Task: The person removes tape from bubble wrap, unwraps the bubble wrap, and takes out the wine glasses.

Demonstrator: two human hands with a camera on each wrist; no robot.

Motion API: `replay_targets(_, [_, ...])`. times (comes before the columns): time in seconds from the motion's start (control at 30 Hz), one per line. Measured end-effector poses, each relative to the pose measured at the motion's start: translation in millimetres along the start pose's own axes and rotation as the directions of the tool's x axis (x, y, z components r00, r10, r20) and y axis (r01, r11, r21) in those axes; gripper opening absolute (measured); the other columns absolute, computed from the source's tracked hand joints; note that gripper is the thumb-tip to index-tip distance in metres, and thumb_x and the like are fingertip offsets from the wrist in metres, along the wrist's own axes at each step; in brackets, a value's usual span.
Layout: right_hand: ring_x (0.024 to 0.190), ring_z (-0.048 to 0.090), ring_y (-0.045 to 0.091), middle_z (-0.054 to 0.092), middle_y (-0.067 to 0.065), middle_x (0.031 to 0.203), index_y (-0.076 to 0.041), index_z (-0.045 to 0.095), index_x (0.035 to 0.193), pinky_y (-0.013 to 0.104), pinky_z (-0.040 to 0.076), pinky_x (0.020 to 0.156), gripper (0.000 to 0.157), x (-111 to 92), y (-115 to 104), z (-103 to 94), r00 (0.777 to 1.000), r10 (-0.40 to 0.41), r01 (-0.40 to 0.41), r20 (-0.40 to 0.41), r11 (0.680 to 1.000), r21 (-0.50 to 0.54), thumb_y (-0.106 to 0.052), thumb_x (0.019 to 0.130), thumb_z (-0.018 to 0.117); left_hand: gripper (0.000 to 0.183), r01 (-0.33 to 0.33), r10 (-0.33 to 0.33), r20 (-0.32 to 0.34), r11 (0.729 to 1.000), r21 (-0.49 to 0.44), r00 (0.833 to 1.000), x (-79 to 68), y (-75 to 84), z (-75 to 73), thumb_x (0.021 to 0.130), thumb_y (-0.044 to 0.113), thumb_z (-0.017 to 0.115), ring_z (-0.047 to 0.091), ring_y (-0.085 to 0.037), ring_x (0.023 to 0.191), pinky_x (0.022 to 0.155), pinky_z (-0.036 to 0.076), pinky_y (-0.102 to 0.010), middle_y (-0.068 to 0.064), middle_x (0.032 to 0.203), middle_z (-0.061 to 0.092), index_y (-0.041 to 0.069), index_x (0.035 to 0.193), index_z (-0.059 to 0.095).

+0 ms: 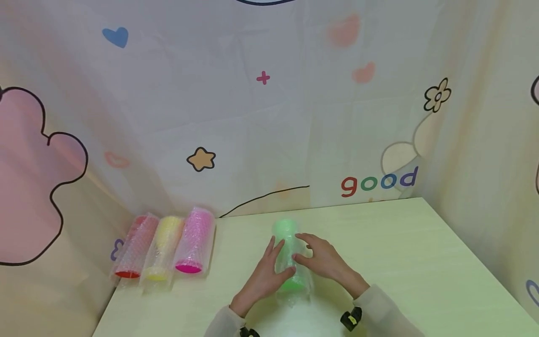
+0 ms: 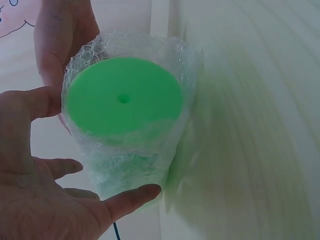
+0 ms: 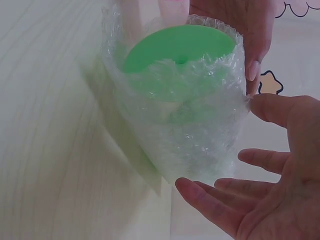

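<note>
Flanking the green cylinder (image 1: 288, 251) lying on the table (image 1: 421, 262) in the head view, your left hand (image 1: 266, 276) and right hand (image 1: 324, 257) have fingers spread apart; a red cylinder (image 1: 136, 245), a yellow cylinder (image 1: 164, 248) and a pink cylinder (image 1: 195, 241) lie leftward. In the left wrist view, your left thumb (image 2: 44, 103) meets the bubble wrap (image 2: 150, 46). In the right wrist view, your right thumb (image 3: 274, 109) touches it too.
</note>
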State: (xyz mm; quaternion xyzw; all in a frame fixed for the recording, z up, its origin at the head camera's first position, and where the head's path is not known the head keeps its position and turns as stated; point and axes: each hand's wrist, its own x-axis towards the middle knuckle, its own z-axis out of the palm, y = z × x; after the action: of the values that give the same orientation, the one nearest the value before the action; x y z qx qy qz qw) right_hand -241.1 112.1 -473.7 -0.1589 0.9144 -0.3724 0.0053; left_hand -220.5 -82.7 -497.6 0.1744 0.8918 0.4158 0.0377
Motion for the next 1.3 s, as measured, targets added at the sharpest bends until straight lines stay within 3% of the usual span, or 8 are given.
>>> replay_targets(0.23, [0.109,0.062,0.031,0.055,0.002,0.134,-0.018,0.051,0.132,0.040,0.054,0.081,0.051,3,-1,-3.6,0.999,-0.026,0.027,0.022,0.999,-0.026,-0.028,0.084,0.066,0.072,-0.026,0.026,0.011,0.999,0.020,1.000,1.7,-0.9,2.1,0.089,0.049,0.053,0.027,-0.038,0.139,0.103,0.036,-0.059,-0.008,0.159,0.005,0.023,0.149,0.022])
replay_targets(0.43, [0.104,0.065,0.027,0.061,0.003,0.126,-0.018,0.052,0.132,0.035,0.054,0.074,0.053,7,-4,-5.6,1.000,-0.002,0.003,0.013,0.997,-0.078,-0.018,0.081,0.065,0.073,-0.031,0.031,0.011,0.999,0.009,0.999,0.8,1.4,2.7,0.089,0.048,0.055,0.026,-0.038,0.140,0.103,0.035,-0.059,-0.008,0.159,0.004,0.022,0.149,0.023])
replay_targets(0.67, [0.092,0.068,0.025,0.069,0.007,0.109,-0.015,0.055,0.129,0.033,0.052,0.068,0.052,13,-9,-6.2,0.999,0.014,-0.020,-0.045,0.992,-0.126,-0.018,0.078,0.065,0.072,-0.024,0.024,0.033,1.000,-0.012,0.999,-2.3,6.5,5.3,0.089,0.048,0.054,0.024,-0.041,0.140,0.103,0.034,-0.062,-0.009,0.159,0.002,0.023,0.149,0.022])
replay_targets(1.07, [0.085,0.066,0.021,0.071,0.002,0.092,-0.014,0.057,0.127,0.026,0.043,0.058,0.051,16,-9,-3.0,0.999,-0.008,0.000,-0.052,0.988,-0.158,-0.013,0.076,0.064,0.074,-0.018,0.018,-0.008,0.998,0.062,1.000,3.0,10.2,9.1,0.088,0.048,0.056,0.031,-0.039,0.137,0.101,0.039,-0.057,-0.010,0.159,0.003,0.023,0.149,0.023])
replay_targets(1.3, [0.070,0.060,0.014,0.067,-0.004,0.075,-0.015,0.058,0.125,0.030,0.046,0.063,0.050,16,-8,-3.1,0.998,-0.048,0.037,-0.042,0.972,-0.233,-0.013,0.075,0.066,0.073,-0.027,0.027,0.004,0.997,0.077,1.000,3.7,11.5,8.7,0.088,0.044,0.057,0.032,-0.039,0.137,0.101,0.040,-0.055,-0.012,0.158,0.005,0.020,0.149,0.024])
